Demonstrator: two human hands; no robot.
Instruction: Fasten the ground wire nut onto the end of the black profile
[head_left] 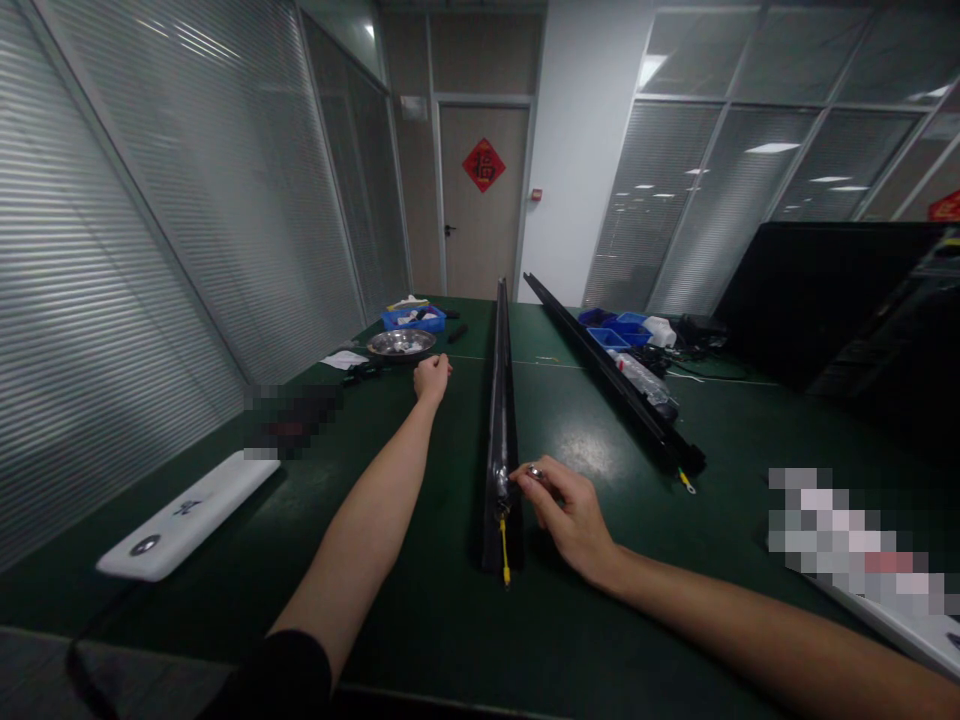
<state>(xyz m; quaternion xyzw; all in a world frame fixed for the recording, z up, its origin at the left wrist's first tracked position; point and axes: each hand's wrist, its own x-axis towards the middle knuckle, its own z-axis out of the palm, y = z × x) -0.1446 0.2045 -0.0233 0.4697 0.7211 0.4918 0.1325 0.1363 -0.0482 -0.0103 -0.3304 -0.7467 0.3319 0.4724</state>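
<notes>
A long black rail point(498, 400) lies lengthwise on the green table in front of me. From its near end sticks out a short yellow wire point(505, 550) with a terminal on its tip. My right hand point(574, 515) is at the rail's right side near that end, thumb and fingers pinched together. A small shiny metal piece point(534, 471) shows at its fingers; its kind is unclear. Stretched forward to the left of the rail, my left hand point(433, 380) is closed, and whatever its fingers may hold is hidden. Just beyond it sits a round metal bowl point(401, 344) with small pieces inside.
A second black rail point(615, 375) lies at the right, with a yellow-wired terminal point(686, 482) at its near end. Blue bins point(606, 337) and a clear plastic bag point(641, 378) are beside it. A blue basket point(414, 319) stands far left. A white device point(187, 515) lies near left.
</notes>
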